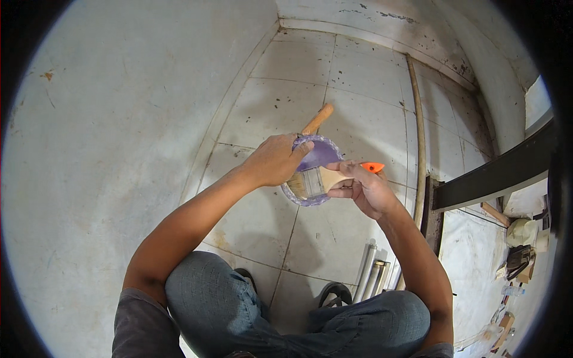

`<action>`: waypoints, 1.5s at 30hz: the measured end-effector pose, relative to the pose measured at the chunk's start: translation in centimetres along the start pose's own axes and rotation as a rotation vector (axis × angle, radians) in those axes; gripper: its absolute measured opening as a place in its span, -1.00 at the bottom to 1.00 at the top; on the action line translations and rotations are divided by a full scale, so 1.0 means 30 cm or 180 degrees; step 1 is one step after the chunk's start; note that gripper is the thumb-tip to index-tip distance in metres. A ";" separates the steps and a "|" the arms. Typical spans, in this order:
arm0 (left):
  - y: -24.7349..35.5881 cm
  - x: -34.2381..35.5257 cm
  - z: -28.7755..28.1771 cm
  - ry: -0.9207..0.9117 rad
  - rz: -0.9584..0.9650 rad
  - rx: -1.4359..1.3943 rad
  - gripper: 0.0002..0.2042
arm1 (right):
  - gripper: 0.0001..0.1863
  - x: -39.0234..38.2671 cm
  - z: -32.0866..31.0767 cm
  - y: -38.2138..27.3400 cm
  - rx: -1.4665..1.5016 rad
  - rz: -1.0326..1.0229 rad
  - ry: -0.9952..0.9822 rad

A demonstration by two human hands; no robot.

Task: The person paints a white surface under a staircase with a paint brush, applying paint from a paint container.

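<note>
- Blue denim covers our bent knees [209, 292], nearest to us, with a dark sandal [335, 294] showing beyond the right one.
- Pale metallic tubes [371, 271] lie side by side near that sandal.
- Our right hand [367, 190] grips the brush [313, 181] by its handle, holding it slanted across the bowl. The brush is broad and flat: tan bristles, darker in places, a grey metal band, a pale handle and a bright orange end.
- Our left hand [277, 160] clasps the bowl [320, 154] at its left side, thumb over the rim. The bowl is round and purple within, its rim crusted with whitish smears. It is held out past our knees; we cannot tell whether the bristles touch its inside.
- Beyond the bowl's far rim juts a brown wooden handle [317, 119]; its other end is hidden.
- Off-white tiles [250, 232] spread beneath, marked with dark flecks farther off.
- Along the right runs a long pole [416, 119].
</note>
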State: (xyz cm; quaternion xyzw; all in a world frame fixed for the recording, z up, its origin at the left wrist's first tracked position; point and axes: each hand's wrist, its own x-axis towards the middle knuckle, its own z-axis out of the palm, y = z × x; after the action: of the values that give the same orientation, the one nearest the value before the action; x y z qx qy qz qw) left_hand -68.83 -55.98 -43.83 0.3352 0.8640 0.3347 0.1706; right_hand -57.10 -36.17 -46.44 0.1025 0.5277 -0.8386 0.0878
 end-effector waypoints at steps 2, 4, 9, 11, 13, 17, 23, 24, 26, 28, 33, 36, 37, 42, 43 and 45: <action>-0.005 0.003 0.000 -0.0311 -0.0150 0.0013 -0.52 | -0.73 -0.003 -0.024 0.024 0.0193 0.0121 -0.0092; 0.005 -0.001 0.002 -0.0428 -0.0277 0.0074 -0.52 | -0.73 -0.003 -0.054 0.049 0.0214 0.0104 -0.0139; -0.007 0.005 0.022 -0.1067 -0.0829 0.0187 -0.52 | -0.71 -0.010 -0.075 0.041 0.0002 -0.0022 -0.0354; -0.028 0.003 0.038 -0.1230 -0.0309 0.0376 -0.49 | -0.71 -0.009 -0.084 0.029 -0.0184 -0.0054 -0.0540; -0.015 0.002 0.047 -0.1407 -0.0718 0.0038 -0.50 | -0.73 -0.011 -0.093 0.024 -0.0223 -0.0024 -0.0588; -0.052 0.004 0.079 -0.1916 -0.1248 -0.0591 -0.53 | -0.75 -0.016 -0.121 0.036 -0.0055 -0.0035 -0.0801; -0.030 -0.001 0.078 -0.2036 -0.1467 -0.0914 -0.58 | -0.72 -0.018 -0.173 0.068 0.0329 0.0035 -0.0843; -0.035 -0.001 0.079 -0.2027 -0.1458 -0.0919 -0.58 | -0.72 -0.016 -0.173 0.074 0.0315 0.0032 -0.0846; -0.045 0.000 0.081 -0.2036 -0.1458 -0.0971 -0.58 | -0.73 -0.010 -0.172 0.082 0.0528 0.0116 -0.0669; -0.047 0.006 0.077 -0.2029 -0.1460 -0.1064 -0.59 | -0.73 0.008 -0.203 0.109 0.0734 0.0098 -0.0701; -0.028 0.021 0.037 -0.1869 -0.1461 -0.1282 -0.58 | -0.73 0.023 -0.216 0.087 0.1032 -0.0106 -0.0624; 0.004 0.034 0.059 -0.1802 -0.1251 -0.1358 -0.65 | -0.70 -0.038 -0.245 0.037 0.1107 -0.0299 -0.0538; -0.001 0.053 0.077 -0.1778 -0.1185 -0.1296 -0.68 | -0.68 -0.046 -0.275 0.039 0.1095 -0.0438 -0.0498; -0.120 0.032 0.084 -0.1130 -0.1549 -0.1786 -0.56 | -0.47 0.038 -0.248 0.041 0.1273 -0.0958 -0.0682; -0.114 0.023 0.076 -0.1125 -0.1600 -0.1784 -0.56 | -0.46 0.020 -0.230 0.012 0.1402 -0.1136 -0.0518; -0.150 0.038 0.085 -0.1054 -0.1427 -0.2020 -0.57 | -0.45 -0.028 -0.207 -0.073 0.1505 -0.1368 -0.0376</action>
State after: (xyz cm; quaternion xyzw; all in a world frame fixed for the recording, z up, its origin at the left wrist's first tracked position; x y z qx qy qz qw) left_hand -70.44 -56.50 -48.86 0.1189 0.7306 0.4804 0.4705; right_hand -56.37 -29.59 -46.95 -0.0425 0.3219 -0.9418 -0.0871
